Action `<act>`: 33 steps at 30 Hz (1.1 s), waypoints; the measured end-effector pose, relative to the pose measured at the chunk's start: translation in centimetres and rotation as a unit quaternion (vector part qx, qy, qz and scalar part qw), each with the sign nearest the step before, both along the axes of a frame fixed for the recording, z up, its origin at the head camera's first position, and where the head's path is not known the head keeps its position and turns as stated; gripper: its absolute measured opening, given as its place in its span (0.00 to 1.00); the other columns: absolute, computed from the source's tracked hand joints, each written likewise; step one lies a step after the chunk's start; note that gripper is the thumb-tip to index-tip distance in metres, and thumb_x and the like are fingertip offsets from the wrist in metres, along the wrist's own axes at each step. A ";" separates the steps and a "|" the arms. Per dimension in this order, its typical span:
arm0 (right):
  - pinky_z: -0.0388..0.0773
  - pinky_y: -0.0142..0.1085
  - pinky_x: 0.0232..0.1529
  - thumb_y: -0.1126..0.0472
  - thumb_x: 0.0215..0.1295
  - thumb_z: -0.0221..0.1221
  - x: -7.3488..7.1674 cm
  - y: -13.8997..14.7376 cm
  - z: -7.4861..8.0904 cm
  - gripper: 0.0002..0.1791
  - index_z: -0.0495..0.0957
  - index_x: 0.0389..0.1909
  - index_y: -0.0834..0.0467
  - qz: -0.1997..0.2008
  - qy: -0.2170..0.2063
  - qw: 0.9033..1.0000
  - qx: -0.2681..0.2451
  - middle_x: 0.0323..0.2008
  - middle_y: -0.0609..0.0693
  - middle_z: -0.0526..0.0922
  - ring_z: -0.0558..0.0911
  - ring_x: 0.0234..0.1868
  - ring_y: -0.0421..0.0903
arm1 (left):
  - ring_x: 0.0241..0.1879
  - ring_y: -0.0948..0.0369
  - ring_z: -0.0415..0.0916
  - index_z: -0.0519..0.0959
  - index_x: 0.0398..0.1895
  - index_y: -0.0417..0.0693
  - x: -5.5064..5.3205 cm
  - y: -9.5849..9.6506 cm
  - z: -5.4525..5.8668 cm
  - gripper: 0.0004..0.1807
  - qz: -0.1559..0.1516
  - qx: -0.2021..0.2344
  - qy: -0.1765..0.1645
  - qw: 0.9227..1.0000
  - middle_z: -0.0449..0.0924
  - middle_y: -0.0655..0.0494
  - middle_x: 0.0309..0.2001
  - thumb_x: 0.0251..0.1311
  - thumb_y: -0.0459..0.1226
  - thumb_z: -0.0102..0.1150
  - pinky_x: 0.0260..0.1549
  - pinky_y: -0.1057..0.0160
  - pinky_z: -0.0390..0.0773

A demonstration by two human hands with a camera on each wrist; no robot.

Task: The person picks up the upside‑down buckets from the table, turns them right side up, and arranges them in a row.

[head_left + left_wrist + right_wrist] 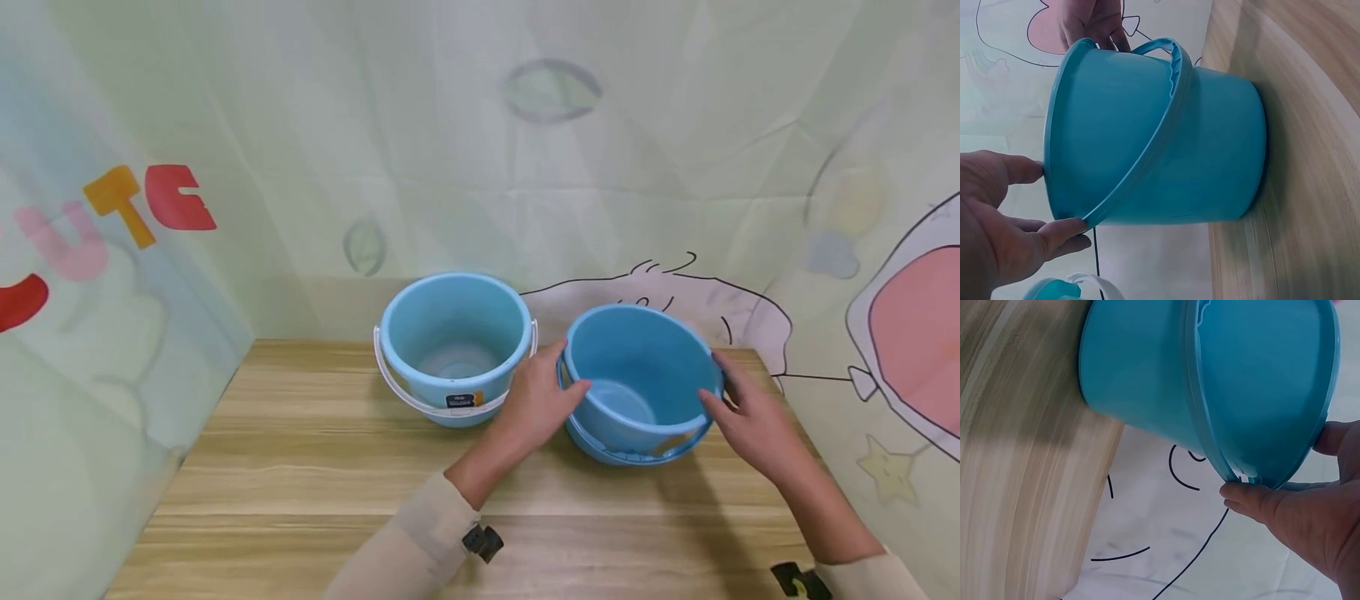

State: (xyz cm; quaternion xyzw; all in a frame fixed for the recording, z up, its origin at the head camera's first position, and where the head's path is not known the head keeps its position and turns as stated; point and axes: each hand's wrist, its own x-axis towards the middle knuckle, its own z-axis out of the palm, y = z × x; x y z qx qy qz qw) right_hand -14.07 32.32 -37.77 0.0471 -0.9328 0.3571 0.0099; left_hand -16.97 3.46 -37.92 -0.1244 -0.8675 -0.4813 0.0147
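A darker blue bucket stands at the right of the table, its base at the wood in both wrist views. My left hand grips its left rim, with the thumb at the rim edge and the fingers by the handle joint. On the opposite side my right hand pinches the rim between thumb and fingers. The bucket's blue handle hangs down across its front. Just left of my left hand is a lighter blue bucket with a white handle lowered over its front.
The wooden table ends at a printed cloth backdrop behind and at both sides. The lighter bucket bears a dark and orange label. Its right side is close to my left hand.
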 end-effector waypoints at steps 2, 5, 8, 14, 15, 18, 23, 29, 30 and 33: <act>0.69 0.69 0.58 0.55 0.82 0.50 -0.1 0.0 0.0 0.39 0.45 0.81 0.68 0.000 -0.002 1.000 0.004 0.77 0.77 0.50 0.57 0.71 0.82 | 0.66 0.52 0.76 0.70 0.73 0.40 -0.1 0.0 0.0 0.34 0.001 -0.001 0.004 1.000 0.77 0.46 0.68 0.66 0.40 0.68 0.62 0.51 0.80; 0.69 0.70 0.59 0.56 0.82 0.49 -0.4 0.1 0.0 0.38 0.46 0.80 0.69 0.001 -0.005 1.000 0.007 0.77 0.77 0.49 0.57 0.72 0.82 | 0.65 0.51 0.77 0.71 0.72 0.38 -0.3 0.0 -0.1 0.33 0.002 -0.005 0.015 1.000 0.78 0.45 0.66 0.66 0.40 0.68 0.62 0.51 0.80; 0.68 0.70 0.60 0.56 0.82 0.49 -0.8 0.1 0.1 0.38 0.44 0.80 0.70 0.000 -0.010 1.000 0.003 0.77 0.78 0.49 0.57 0.72 0.82 | 0.65 0.51 0.77 0.73 0.70 0.37 -0.5 0.1 -0.2 0.31 0.002 -0.014 0.028 1.000 0.79 0.45 0.66 0.66 0.40 0.67 0.62 0.52 0.80; 0.67 0.70 0.62 0.54 0.82 0.49 -1.4 -0.1 0.3 0.40 0.41 0.81 0.68 -0.006 -0.026 1.000 -0.002 0.77 0.78 0.49 0.56 0.73 0.80 | 0.66 0.52 0.76 0.74 0.69 0.36 -1.1 0.1 -0.3 0.30 0.008 -0.022 0.034 0.999 0.78 0.45 0.67 0.67 0.40 0.66 0.62 0.53 0.80; 0.67 0.70 0.62 0.54 0.82 0.49 -1.5 -0.2 0.3 0.40 0.41 0.81 0.68 -0.006 -0.028 1.000 -0.001 0.77 0.77 0.49 0.56 0.74 0.80 | 0.66 0.51 0.76 0.74 0.69 0.36 -1.2 0.1 -0.3 0.30 0.009 -0.023 0.035 0.999 0.78 0.45 0.67 0.67 0.40 0.66 0.62 0.53 0.80; 0.68 0.70 0.62 0.53 0.82 0.49 -1.8 -0.2 0.3 0.41 0.41 0.82 0.67 -0.009 -0.033 0.999 0.005 0.77 0.77 0.49 0.56 0.74 0.80 | 0.67 0.51 0.76 0.74 0.69 0.35 -1.5 0.1 -0.4 0.30 0.008 -0.023 0.045 0.999 0.78 0.45 0.67 0.68 0.40 0.65 0.63 0.53 0.79; 0.68 0.70 0.61 0.52 0.82 0.49 -2.2 -0.3 0.3 0.40 0.43 0.81 0.67 -0.011 -0.030 0.999 0.002 0.77 0.77 0.51 0.57 0.73 0.79 | 0.72 0.50 0.70 0.72 0.71 0.35 -1.9 0.1 -0.5 0.31 0.003 -0.021 0.045 0.999 0.72 0.45 0.72 0.68 0.41 0.63 0.66 0.52 0.76; 0.68 0.69 0.62 0.53 0.81 0.50 -2.5 -0.4 0.1 0.40 0.44 0.81 0.68 -0.010 -0.017 1.000 -0.004 0.77 0.77 0.52 0.58 0.73 0.79 | 0.67 0.50 0.75 0.73 0.69 0.34 -2.3 0.1 -0.6 0.29 -0.001 -0.027 0.057 0.998 0.76 0.44 0.68 0.68 0.40 0.62 0.63 0.52 0.79; 0.67 0.69 0.63 0.53 0.81 0.50 -2.5 -0.4 0.1 0.40 0.44 0.81 0.68 -0.010 -0.015 1.000 0.000 0.77 0.77 0.52 0.58 0.73 0.79 | 0.66 0.50 0.76 0.73 0.69 0.34 -2.4 0.2 -0.6 0.29 -0.002 -0.027 0.058 0.998 0.76 0.44 0.68 0.68 0.40 0.62 0.63 0.52 0.79; 0.66 0.70 0.64 0.51 0.82 0.49 -2.7 -0.4 0.2 0.40 0.43 0.81 0.67 -0.013 -0.016 1.000 0.005 0.77 0.76 0.51 0.58 0.74 0.78 | 0.67 0.50 0.75 0.71 0.71 0.35 -2.5 0.2 -0.6 0.31 -0.009 -0.020 0.050 0.999 0.73 0.43 0.71 0.69 0.41 0.61 0.63 0.51 0.79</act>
